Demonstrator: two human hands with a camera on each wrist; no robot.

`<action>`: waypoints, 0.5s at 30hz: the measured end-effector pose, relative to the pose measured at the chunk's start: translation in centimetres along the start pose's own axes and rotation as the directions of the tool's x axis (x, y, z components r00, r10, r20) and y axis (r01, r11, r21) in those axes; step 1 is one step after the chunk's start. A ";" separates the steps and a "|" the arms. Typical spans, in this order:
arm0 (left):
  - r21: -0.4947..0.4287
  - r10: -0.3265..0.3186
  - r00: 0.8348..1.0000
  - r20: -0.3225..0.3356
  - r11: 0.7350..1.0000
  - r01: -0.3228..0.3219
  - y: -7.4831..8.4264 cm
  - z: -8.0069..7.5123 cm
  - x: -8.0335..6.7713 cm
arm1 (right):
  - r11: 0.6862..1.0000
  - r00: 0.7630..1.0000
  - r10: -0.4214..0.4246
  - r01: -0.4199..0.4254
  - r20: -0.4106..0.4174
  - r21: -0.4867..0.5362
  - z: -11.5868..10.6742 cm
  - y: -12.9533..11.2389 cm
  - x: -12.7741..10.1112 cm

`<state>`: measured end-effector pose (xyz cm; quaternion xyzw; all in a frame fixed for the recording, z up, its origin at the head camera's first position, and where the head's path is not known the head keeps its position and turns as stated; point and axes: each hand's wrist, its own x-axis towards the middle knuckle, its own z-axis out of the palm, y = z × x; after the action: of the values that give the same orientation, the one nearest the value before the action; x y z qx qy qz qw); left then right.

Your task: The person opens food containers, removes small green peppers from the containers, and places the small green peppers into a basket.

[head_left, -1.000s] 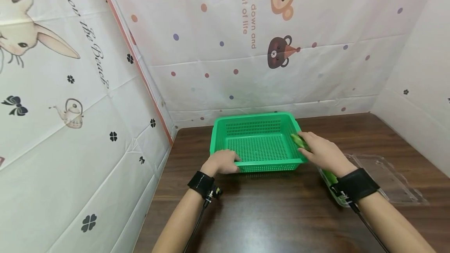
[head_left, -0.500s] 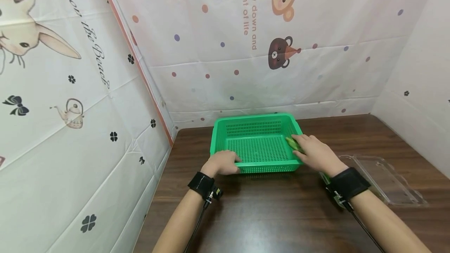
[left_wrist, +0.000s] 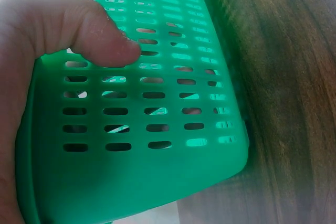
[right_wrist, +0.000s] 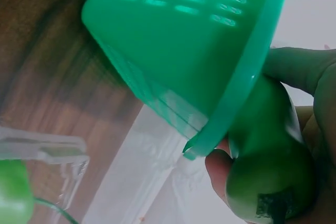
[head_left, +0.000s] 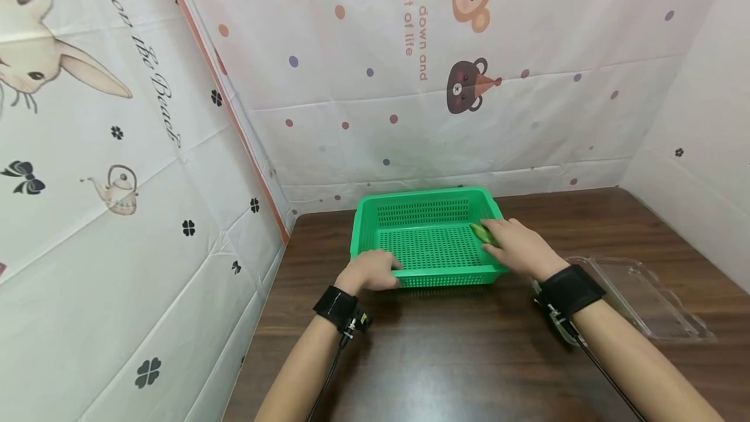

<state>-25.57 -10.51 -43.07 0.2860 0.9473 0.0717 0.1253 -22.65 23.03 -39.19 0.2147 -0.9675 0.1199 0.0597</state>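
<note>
Right hand [head_left: 518, 247] pinches a green cucumber [head_left: 483, 233] over the right rim of the green basket [head_left: 430, 275], not yet released inside; left hand [head_left: 369, 271] grips the front wall; another green one [right_wrist: 13, 192] waits in the clear tray [head_left: 650, 298].

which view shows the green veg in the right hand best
The right wrist view: the green vegetable fills the frame, gripped by the right hand at the basket rim. The head view shows only its tip; the left wrist view shows none of it.
</note>
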 end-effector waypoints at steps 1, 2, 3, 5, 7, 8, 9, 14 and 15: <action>-0.003 0.000 1.000 0.001 1.000 0.000 0.0 0.1 0.0 | 1.000 1.000 -0.004 0.004 0.004 0.002 0.0 0.0 0.2; -0.004 -0.001 1.000 0.002 1.000 0.001 0.1 0.1 0.0 | 1.000 1.000 -0.005 0.005 0.008 0.002 0.0 0.0 0.4; -0.005 -0.001 1.000 0.001 1.000 0.001 0.1 0.2 0.0 | 1.000 1.000 -0.003 0.003 0.012 -0.002 0.0 0.0 0.7; -0.011 -0.001 1.000 0.001 1.000 0.001 0.2 0.3 -0.1 | 1.000 1.000 -0.003 0.003 0.021 0.001 -0.1 -0.1 1.1; -0.016 -0.004 1.000 0.000 1.000 0.004 0.2 0.2 -0.1 | 1.000 0.999 0.002 -0.002 0.032 0.004 -0.3 -0.2 1.6; -0.018 -0.005 1.000 0.002 1.000 0.005 0.2 0.2 -0.2 | 1.000 0.999 0.004 -0.004 0.037 0.009 -0.4 -0.3 1.8; -0.018 -0.005 1.000 0.002 1.000 0.005 0.2 0.1 -0.2 | 1.000 0.999 0.004 -0.004 0.044 0.016 -0.6 -0.3 2.0; -0.011 -0.001 1.000 -0.003 1.000 0.001 0.1 0.0 -0.2 | 0.998 0.997 0.007 -0.012 0.077 0.068 -0.9 -0.3 3.1; -0.009 0.000 1.000 -0.004 1.000 0.000 0.0 0.0 -0.2 | 0.997 0.997 0.006 -0.013 0.083 0.080 -0.9 -0.3 3.2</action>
<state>-25.42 -10.59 -43.04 0.2853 0.9472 0.0766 0.1248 -25.36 21.69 -37.76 0.2170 -0.9645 0.1499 0.0104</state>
